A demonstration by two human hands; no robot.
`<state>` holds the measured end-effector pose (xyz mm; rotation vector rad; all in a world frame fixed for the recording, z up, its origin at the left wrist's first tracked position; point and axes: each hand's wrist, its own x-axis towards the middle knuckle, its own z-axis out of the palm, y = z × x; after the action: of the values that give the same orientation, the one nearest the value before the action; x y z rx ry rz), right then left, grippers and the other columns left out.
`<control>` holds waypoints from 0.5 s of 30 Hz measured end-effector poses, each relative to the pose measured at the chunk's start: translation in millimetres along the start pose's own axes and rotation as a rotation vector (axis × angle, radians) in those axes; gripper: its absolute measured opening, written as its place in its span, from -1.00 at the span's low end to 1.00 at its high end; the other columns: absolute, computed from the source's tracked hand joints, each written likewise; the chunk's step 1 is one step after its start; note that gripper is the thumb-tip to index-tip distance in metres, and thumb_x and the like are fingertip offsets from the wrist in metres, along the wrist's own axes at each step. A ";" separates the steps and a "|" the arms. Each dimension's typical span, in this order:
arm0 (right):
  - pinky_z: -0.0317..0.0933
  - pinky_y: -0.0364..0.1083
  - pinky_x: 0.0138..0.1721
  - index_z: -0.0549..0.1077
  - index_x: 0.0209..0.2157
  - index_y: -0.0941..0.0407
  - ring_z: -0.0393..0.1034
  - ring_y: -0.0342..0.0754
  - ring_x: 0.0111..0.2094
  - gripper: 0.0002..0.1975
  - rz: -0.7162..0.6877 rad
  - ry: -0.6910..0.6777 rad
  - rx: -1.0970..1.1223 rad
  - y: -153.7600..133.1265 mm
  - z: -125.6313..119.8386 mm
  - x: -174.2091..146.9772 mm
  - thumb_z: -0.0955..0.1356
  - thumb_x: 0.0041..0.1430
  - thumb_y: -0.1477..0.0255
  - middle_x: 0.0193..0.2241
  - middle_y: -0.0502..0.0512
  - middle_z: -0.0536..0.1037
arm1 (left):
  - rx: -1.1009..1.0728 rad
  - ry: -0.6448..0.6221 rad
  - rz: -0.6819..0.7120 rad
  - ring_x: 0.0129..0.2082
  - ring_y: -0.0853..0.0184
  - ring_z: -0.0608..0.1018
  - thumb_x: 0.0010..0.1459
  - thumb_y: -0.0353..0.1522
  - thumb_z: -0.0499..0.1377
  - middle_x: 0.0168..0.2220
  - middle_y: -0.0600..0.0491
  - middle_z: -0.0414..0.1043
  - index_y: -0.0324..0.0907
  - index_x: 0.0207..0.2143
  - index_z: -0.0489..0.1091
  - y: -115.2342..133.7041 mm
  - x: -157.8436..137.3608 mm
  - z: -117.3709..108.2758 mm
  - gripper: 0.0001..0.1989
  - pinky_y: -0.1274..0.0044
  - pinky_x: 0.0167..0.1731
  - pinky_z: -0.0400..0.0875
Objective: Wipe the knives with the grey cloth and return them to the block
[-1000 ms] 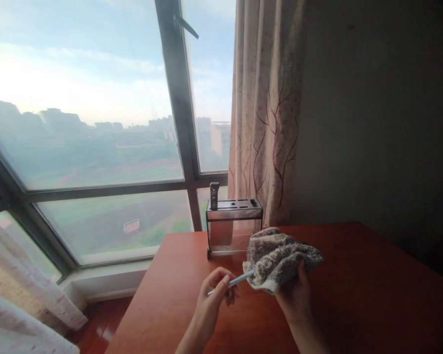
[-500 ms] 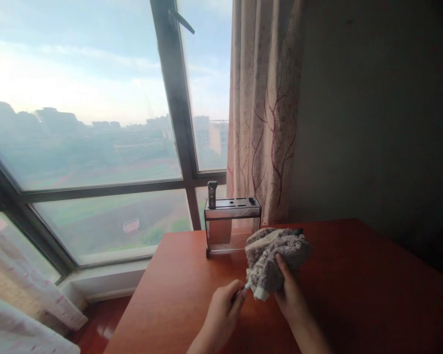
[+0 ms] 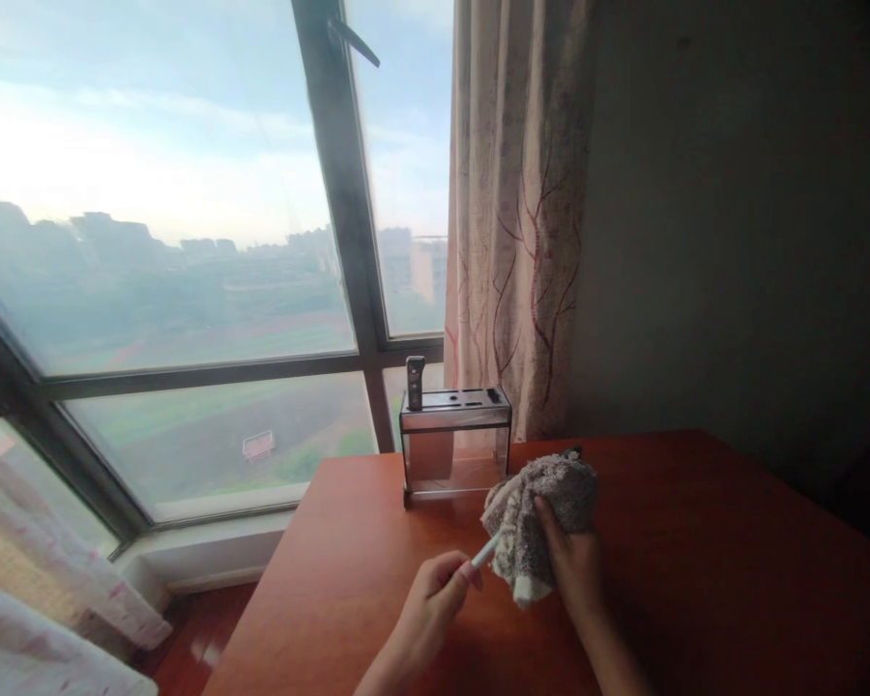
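My left hand (image 3: 442,590) is closed in a pinch on a slim pale stick (image 3: 487,549), which looks like a handle or shaft. The stick's far end runs into a fluffy grey-and-white cloth (image 3: 526,536). My right hand (image 3: 572,551) grips the bunched cloth, thumb on top and fingers hidden underneath. A small dark tip (image 3: 576,451) pokes out at the cloth's upper right; whether it belongs to the stick cannot be seen. Behind the cloth stands a clear knife block (image 3: 455,411) with a slotted top, one dark-handled utensil (image 3: 416,383) upright at its left.
The reddish-brown table (image 3: 348,541) stretches under both hands, its far edge just behind the knife block. A window (image 3: 203,242) fills the left side. A patterned curtain (image 3: 514,213) hangs behind the table, and another light curtain (image 3: 50,619) is at lower left.
More of the pale stick shows between my left hand and the cloth. The cloth has turned and its folds have shifted slightly under my right hand.
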<state>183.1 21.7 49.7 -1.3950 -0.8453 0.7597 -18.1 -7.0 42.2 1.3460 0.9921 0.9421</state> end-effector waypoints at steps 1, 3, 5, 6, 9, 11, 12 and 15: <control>0.36 0.02 -0.26 0.59 -0.43 0.18 0.53 0.27 -0.21 -0.50 -0.022 -0.001 -0.018 -0.2 -0.3 0.1 0.45 -0.18 0.00 -0.35 0.28 0.65 | 0.007 0.006 0.005 -0.67 0.49 0.04 0.08 0.03 0.11 -0.70 0.26 -0.04 -0.26 -0.47 0.39 -0.3 0.2 -1.9 -0.51 0.56 -0.64 -0.18; 0.36 0.02 -0.27 0.59 -0.45 0.16 0.53 0.26 -0.24 -0.55 -0.096 -0.004 -0.043 -0.1 -0.5 0.5 0.46 -0.17 0.03 -0.38 0.26 0.66 | 0.014 0.016 0.006 -0.68 0.50 0.04 0.07 0.03 0.12 -0.70 0.26 -0.04 -0.26 -0.48 0.40 -1.8 1.3 -5.6 -0.50 0.56 -0.64 -0.17; 0.36 0.03 -0.29 0.59 -0.51 0.13 0.54 0.25 -0.29 -0.62 -0.179 -0.014 -0.074 0.6 -0.9 1.7 0.47 -0.17 0.07 -0.42 0.24 0.65 | 0.012 0.029 0.009 -0.68 0.50 0.03 0.08 0.04 0.11 -0.71 0.26 -0.05 -0.26 -0.48 0.40 -4.1 3.2 -9.1 -0.50 0.56 -0.65 -0.17; 0.36 0.04 -0.30 0.58 -0.55 0.12 0.54 0.25 -0.32 -0.65 -0.208 -0.016 -0.087 1.2 -1.2 2.6 0.48 -0.18 0.10 -0.45 0.24 0.65 | 0.006 0.034 0.010 -0.69 0.50 0.02 0.09 0.04 0.10 -0.72 0.27 -0.06 -0.26 -0.47 0.40 -5.1 4.3 -10.7 -0.50 0.57 -0.65 -0.18; 0.35 0.07 -0.32 0.56 -0.58 0.10 0.52 0.25 -0.37 -0.74 -0.212 -0.017 -0.043 4.7 -2.6 6.4 0.51 -0.24 0.20 -0.49 0.20 0.64 | -0.044 0.051 0.010 -0.71 0.52 -0.01 0.08 0.05 0.10 -0.74 0.28 -0.06 -0.25 -0.49 0.39 -4.8 6.5 -14.1 -0.49 0.57 -0.67 -0.20; 0.35 0.07 -0.28 0.57 -0.51 0.10 0.51 0.23 -0.33 -0.76 -0.161 -0.055 0.065 10.0 -3.8 9.0 0.52 -0.28 0.27 -0.45 0.16 0.65 | -0.096 0.057 0.002 -0.72 0.53 -0.02 0.06 0.05 0.12 -0.74 0.28 -0.06 -0.24 -0.49 0.38 -1.1 6.0 -14.9 -0.50 0.58 -0.68 -0.22; 0.35 0.07 -0.24 0.58 -0.46 0.11 0.51 0.22 -0.30 -0.74 -0.133 -0.074 0.123 13.6 -4.3 9.9 0.52 -0.29 0.30 -0.42 0.14 0.65 | -0.122 0.061 0.001 -0.72 0.53 -0.03 0.05 0.05 0.12 -0.74 0.28 -0.06 -0.24 -0.49 0.37 1.6 5.1 -14.8 -0.50 0.58 -0.67 -0.23; 0.33 0.09 -0.12 0.57 -0.30 0.15 0.49 0.18 -0.21 -0.60 -0.034 -0.079 0.326 25.2 -4.1 9.4 0.53 -0.29 0.33 -0.34 0.10 0.64 | -0.169 0.090 0.007 -0.71 0.53 -0.07 0.06 0.05 0.12 -0.73 0.29 -0.09 -0.22 -0.50 0.35 9.4 1.4 -13.4 -0.51 0.58 -0.66 -0.24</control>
<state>192.4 28.8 25.1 -1.0650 -0.7649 0.8873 -30.1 -1.3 51.9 1.1752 0.9544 1.0754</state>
